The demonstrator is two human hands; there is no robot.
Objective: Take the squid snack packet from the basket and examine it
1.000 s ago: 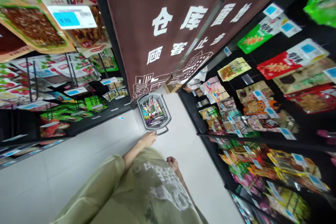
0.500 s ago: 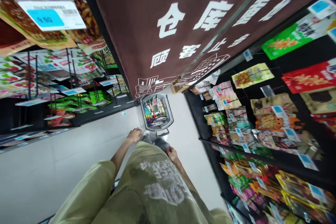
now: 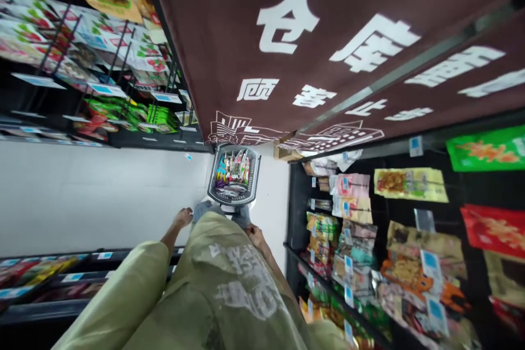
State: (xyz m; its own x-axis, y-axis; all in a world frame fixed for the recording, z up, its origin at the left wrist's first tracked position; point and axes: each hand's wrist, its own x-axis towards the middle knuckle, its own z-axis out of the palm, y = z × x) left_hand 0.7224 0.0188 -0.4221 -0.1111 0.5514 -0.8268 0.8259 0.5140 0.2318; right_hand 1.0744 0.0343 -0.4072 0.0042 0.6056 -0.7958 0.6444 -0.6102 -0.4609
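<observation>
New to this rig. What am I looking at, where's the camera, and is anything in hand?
No machine here: a person works bare-handed, seen by one head-worn camera looking forward and down. The left hand hangs beside the body; the right hand is close to the right trouser leg. I can't make out anything held in either. Ahead, a basket of colourful packets sits on the pale floor, near a brown curtain with white writing. Shelving with packaged goods stands on both sides.

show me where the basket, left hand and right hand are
basket (image 3: 232, 196): head view, on its near wall
left hand (image 3: 182, 217): head view, middle of the hand
right hand (image 3: 256, 234): head view, middle of the hand
</observation>
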